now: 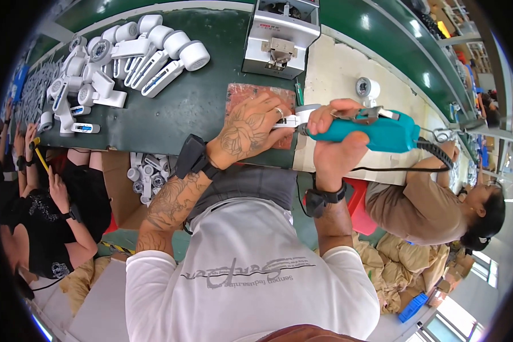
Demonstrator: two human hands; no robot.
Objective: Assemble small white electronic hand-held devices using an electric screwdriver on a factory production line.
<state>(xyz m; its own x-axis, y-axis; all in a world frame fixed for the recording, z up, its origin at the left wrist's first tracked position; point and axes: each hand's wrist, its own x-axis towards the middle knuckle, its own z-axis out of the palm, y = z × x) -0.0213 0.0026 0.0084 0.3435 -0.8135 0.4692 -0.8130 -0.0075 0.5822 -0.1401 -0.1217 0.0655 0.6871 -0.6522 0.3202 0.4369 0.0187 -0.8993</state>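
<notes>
My right hand (pixel 336 142) is closed around a teal electric screwdriver (pixel 376 134), held nearly level with its tip pointing left. A thumb and fingers wrap its body, and a black coiled cord leaves its rear end. The tip meets a white plastic housing with a round head (pixel 306 112), lying on a worn reddish board (pixel 242 94). My left hand (pixel 251 128) grips this housing by its handle, fingers bent over it and hiding most of it. Whether a screw sits under the tip cannot be made out.
Many similar white round-headed units (pixel 154 71) are heaped at the left of the green table (pixel 205 34). A grey box-shaped machine (pixel 282 37) stands beyond my hands. One loose unit (pixel 367 88) lies right. A carton of units (pixel 117 191) stands below left. People sit on both sides.
</notes>
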